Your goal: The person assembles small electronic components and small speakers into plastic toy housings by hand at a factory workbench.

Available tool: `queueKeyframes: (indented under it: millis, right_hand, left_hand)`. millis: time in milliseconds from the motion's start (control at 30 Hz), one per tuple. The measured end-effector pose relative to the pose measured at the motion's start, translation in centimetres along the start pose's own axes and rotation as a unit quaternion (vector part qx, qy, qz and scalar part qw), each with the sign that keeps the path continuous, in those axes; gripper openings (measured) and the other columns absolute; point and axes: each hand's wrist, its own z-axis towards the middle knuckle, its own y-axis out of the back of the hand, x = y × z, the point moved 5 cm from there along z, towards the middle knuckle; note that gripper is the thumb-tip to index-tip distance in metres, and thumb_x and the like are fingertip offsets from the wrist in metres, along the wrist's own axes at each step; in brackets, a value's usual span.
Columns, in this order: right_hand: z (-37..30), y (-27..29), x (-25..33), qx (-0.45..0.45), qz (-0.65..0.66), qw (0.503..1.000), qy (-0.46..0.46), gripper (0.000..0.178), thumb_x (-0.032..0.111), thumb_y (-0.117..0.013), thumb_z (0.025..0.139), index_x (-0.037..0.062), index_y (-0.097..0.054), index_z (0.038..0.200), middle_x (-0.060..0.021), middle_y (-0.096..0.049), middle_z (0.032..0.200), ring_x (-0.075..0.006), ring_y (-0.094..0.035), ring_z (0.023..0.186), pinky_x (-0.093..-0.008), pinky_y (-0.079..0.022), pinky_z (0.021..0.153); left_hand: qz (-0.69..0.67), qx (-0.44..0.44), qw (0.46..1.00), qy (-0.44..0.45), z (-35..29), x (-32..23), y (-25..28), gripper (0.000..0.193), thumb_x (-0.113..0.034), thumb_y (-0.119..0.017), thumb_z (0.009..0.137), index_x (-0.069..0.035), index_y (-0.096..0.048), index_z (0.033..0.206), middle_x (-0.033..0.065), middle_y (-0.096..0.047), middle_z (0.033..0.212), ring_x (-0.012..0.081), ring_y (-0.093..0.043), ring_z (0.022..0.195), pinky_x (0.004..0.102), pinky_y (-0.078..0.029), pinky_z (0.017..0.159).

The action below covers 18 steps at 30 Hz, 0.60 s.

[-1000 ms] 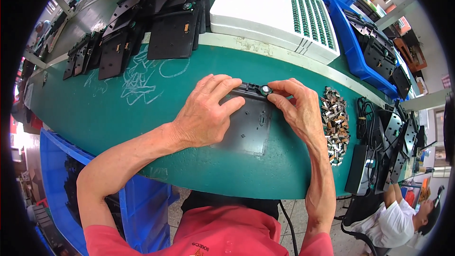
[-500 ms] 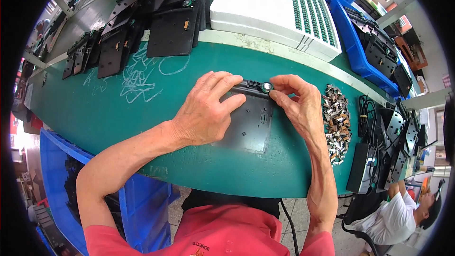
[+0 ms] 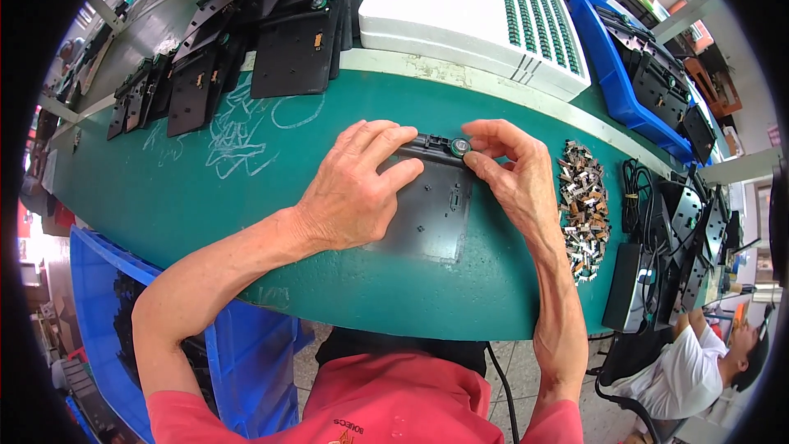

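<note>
On the green tabletop lies a black plastic panel (image 3: 427, 218), flat, with a raised ridge along its far edge. My left hand (image 3: 353, 189) grips the ridge's left end between thumb and fingers, covering that corner. At the ridge's right end sits a small round part (image 3: 459, 147) with a green rim and silvery centre. The thumb and fingers of my right hand (image 3: 518, 168) are closed on its right side. Whether the round part is fully seated in the ridge, I cannot tell.
Small brown-and-white connectors (image 3: 583, 214) lie heaped right of the panel, beside black cables and a power brick (image 3: 629, 288). A white foam tray (image 3: 436, 8) holds rows of round green parts. Finished-looking black panels (image 3: 292, 57) stand far left. Blue crates (image 3: 255, 353) flank the table; a co-worker (image 3: 690, 370) sits right.
My right fingertips have shifted slightly around the round part, and its top catches less light. My left hand keeps its hold on the panel.
</note>
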Motion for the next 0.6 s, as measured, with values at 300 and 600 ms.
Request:
queueKeyframes:
  millis: [300, 600]
  right_hand:
    - [0.09, 0.01, -0.15, 0.018, -0.026, 0.999, 0.020, 0.023, 0.002, -0.068, 0.079, 0.0010, -0.071, 0.102, -0.0110, -0.066, 0.089, -0.0182, -0.064, 0.076, -0.0325, -0.052, 0.067]
    - [-0.18, -0.14, 0.33, 0.004, -0.054, 0.998, 0.027, 0.022, 0.002, -0.069, 0.079, 0.0002, -0.071, 0.101, -0.0128, -0.067, 0.092, -0.0201, -0.065, 0.075, -0.0323, -0.053, 0.068]
  left_hand:
    - [0.003, 0.001, 1.000, -0.002, 0.00, 0.00, -0.06, 0.036, 0.006, -0.061, 0.068, 0.000, -0.064, 0.103, 0.0209, -0.055, 0.125, 0.0399, -0.053, 0.118, 0.0502, -0.044, 0.099]
    - [0.004, 0.001, 1.000, -0.003, 0.01, -0.02, 0.04, 0.035, 0.006, -0.061, 0.068, 0.000, -0.064, 0.103, 0.0212, -0.055, 0.125, 0.0399, -0.053, 0.117, 0.0501, -0.044, 0.099]
